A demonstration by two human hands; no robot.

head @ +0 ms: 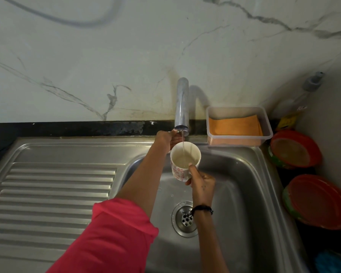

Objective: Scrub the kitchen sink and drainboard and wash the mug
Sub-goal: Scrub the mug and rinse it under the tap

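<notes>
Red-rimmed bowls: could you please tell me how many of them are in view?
2. One red-rimmed bowl sits right of the sink, beside the clear container; the second bowl lies nearer the camera. More may be hidden beyond the frame's right edge.

The white ceramic mug (185,161) at the centre of the frame has small red marks in a pattern on its outer side, and its inside is plain cream. The steel sink (244,186) and the ribbed steel drainboard (53,194) at lower left are grey. The wall (87,66) above is white marble with dark grey veins. At right, a clear plastic box (239,126) holds an orange cloth (234,128). The sleeve (110,237) at the bottom is pink-red.
</notes>
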